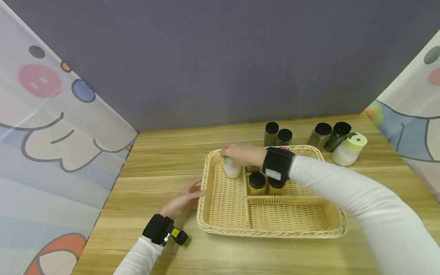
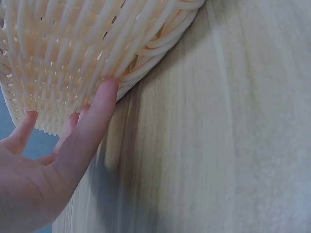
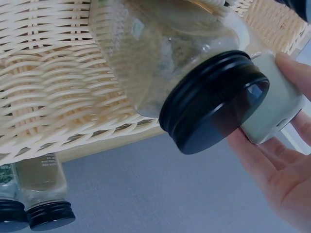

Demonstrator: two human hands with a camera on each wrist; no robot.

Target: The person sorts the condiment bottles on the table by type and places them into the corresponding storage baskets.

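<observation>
A wicker basket (image 1: 227,206) with dividers stands on the wooden table. In its left compartment, at the far end, is a seasoning jar (image 1: 232,171) with white contents. My right hand (image 1: 240,153) reaches across the basket and grips this jar by its pale green lid (image 3: 273,99). A black-lidded spice jar (image 3: 175,77) sits beside it, close to the right wrist camera. My left hand (image 1: 185,198) touches the basket's left side, fingers extended against the weave in the left wrist view.
Two yellowish jars with black lids (image 1: 257,182) stand in the middle compartment, partly under my right forearm. Behind the basket are two spice bottles (image 1: 270,134). Farther right stand two black-lidded jars (image 1: 319,136) and a white jar with a light green lid (image 1: 346,152). A grey wall rises behind.
</observation>
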